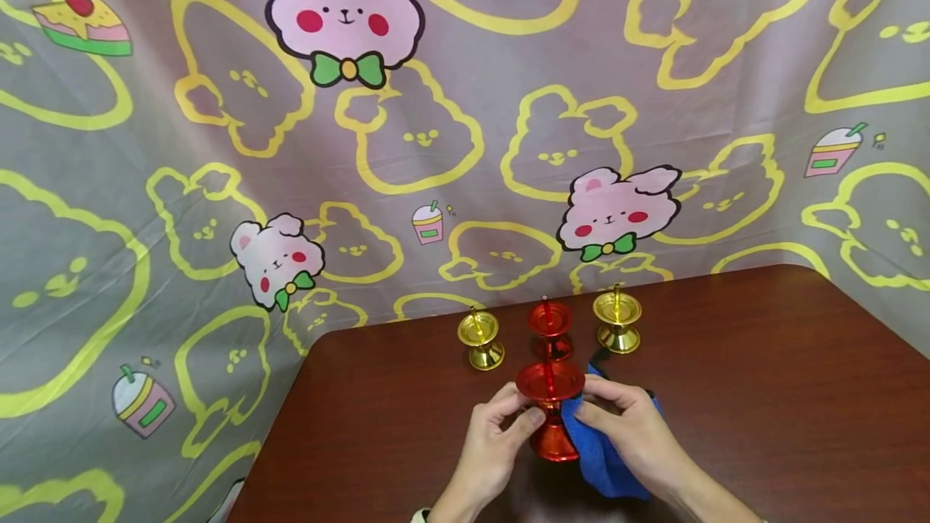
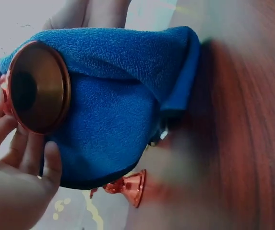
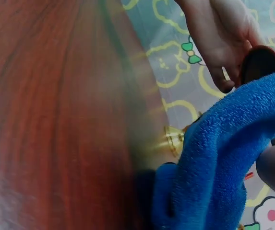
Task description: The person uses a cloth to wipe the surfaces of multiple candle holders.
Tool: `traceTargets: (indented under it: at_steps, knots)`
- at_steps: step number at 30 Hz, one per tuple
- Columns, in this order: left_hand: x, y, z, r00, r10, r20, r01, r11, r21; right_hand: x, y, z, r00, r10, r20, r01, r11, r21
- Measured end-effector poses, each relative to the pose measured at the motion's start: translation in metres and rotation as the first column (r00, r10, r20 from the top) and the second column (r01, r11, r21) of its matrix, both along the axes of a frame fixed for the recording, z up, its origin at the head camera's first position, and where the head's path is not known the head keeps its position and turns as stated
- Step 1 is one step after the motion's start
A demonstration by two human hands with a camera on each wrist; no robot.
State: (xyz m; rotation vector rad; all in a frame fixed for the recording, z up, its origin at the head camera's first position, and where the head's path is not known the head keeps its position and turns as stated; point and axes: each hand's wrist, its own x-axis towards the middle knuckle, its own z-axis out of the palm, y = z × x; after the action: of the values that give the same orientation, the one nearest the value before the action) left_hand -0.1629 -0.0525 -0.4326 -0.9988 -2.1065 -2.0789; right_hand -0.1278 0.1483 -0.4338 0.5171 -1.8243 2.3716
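Left hand [image 1: 491, 436] is pinching the red holder [image 1: 553, 428] while right hand [image 1: 638, 428] is gripping the blue cloth [image 1: 605, 462], steady support probably favouring even wiping.

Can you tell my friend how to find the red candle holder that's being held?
Look at the brown table, then the left hand and right hand over it. Between them, beside the blue cloth, is the shiny red candle holder. Its red twin stands between two gold holders, but only this one is held up.
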Motion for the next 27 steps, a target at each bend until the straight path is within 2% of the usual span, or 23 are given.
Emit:
traceTargets:
  at_steps: [2, 3, 5, 7, 9, 12, 15, 19, 23, 27]
  knots:
    - [-0.001, 0.002, -0.003, 0.999, 0.027, 0.016, -0.027, 0.999, -0.027, -0.001, -0.002, -0.002, 0.990, -0.079, 0.116, 0.076, 0.997, 0.034]
    - [-0.001, 0.003, -0.005, 0.998, 0.049, 0.030, -0.047, 0.998, -0.047, -0.002, -0.004, -0.003, 0.975, -0.134, 0.175, 0.125, 0.990, 0.063]
    - [-0.002, 0.007, -0.008, 0.993, 0.104, 0.056, -0.099, 0.991, -0.086, -0.004, -0.008, -0.003, 0.931, -0.249, 0.267, 0.219, 0.966, 0.138]
    - [-0.001, 0.011, -0.009, 0.982, 0.163, 0.098, -0.153, 0.983, -0.099, -0.005, -0.011, -0.002, 0.895, -0.340, 0.290, 0.291, 0.936, 0.199]
    - [0.000, 0.016, -0.007, 0.966, 0.216, 0.139, -0.207, 0.975, -0.077, -0.006, -0.014, 0.000, 0.887, -0.404, 0.224, 0.350, 0.905, 0.242]
    - [0.003, 0.019, -0.003, 0.947, 0.277, 0.162, -0.278, 0.960, -0.017, -0.005, -0.017, 0.004, 0.887, -0.460, 0.043, 0.432, 0.859, 0.274]
    - [0.008, 0.019, 0.003, 0.946, 0.292, 0.138, -0.296, 0.955, 0.007, 0.000, -0.019, 0.009, 0.865, -0.482, -0.142, 0.502, 0.814, 0.291]
    - [0.014, 0.014, 0.009, 0.956, 0.272, 0.111, -0.275, 0.962, 0.006, 0.009, -0.020, 0.017, 0.828, -0.463, -0.315, 0.549, 0.784, 0.291]
    - [0.017, 0.010, 0.012, 0.954, 0.284, 0.100, -0.283, 0.959, -0.022, 0.015, -0.020, 0.023, 0.814, -0.430, -0.391, 0.552, 0.780, 0.293]
    - [0.018, 0.008, 0.015, 0.956, 0.278, 0.090, -0.275, 0.960, -0.047, 0.018, -0.022, 0.025, 0.811, -0.433, -0.394, 0.556, 0.781, 0.285]
